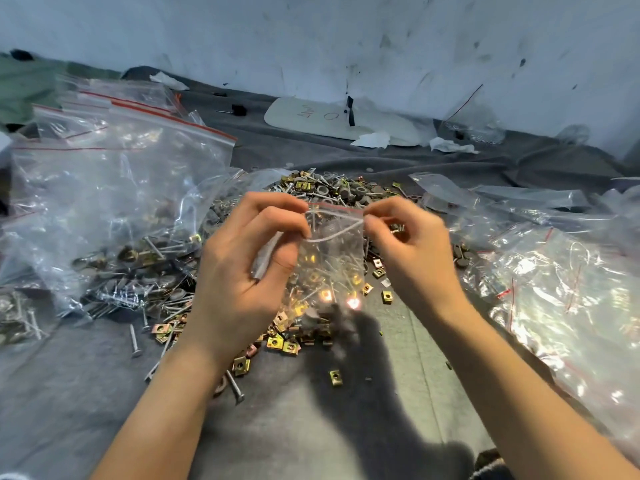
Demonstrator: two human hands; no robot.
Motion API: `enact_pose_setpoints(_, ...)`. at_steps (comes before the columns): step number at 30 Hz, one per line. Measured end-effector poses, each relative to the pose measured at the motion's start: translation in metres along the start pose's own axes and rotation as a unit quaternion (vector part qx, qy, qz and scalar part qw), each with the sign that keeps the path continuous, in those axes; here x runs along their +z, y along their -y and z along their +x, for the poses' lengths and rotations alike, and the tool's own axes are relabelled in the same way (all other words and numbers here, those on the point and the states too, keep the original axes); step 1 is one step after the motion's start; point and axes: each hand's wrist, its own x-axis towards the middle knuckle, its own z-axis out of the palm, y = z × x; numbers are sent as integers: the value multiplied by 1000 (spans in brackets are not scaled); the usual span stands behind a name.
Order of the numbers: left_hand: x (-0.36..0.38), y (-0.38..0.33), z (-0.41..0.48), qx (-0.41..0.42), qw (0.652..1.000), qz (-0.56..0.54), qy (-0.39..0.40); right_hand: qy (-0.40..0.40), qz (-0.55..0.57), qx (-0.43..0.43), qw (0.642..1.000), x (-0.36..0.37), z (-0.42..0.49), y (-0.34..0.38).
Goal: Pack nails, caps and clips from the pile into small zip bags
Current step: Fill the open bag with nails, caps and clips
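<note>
A small clear zip bag with a red strip at its mouth hangs between my hands above the pile. My left hand pinches the left end of its mouth. At the right end my right hand pinches the same mouth. The mouth gapes a little between the two grips. Nails and brass clips show through the bag. The pile of nails, grey caps and brass clips spreads on the grey cloth under and beyond the bag.
Large clear bags holding hardware lie at the left. More clear bags are heaped at the right. Loose clips and nails are scattered on the cloth in front. A white board leans at the wall.
</note>
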Motion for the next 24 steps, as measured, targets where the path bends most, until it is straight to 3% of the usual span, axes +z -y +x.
enact_pose_setpoints(6, -8, 4, 1, -23, 999, -9, -35, 146, -232, -30, 961, 29, 2, -37)
enact_pose_setpoints(16, -14, 6, 1, -20, 999, 9, -49, 170, -364, -53, 914, 41, -5, -38)
enact_pose_setpoints(20, -14, 6, 1, -20, 999, 10, -46, 140, -334, -88, 928, 39, -5, -35)
enact_pose_setpoints(24, -14, 4, 1, -21, 999, 9, -42, 3, -159, -37, 987, 30, 1, -13)
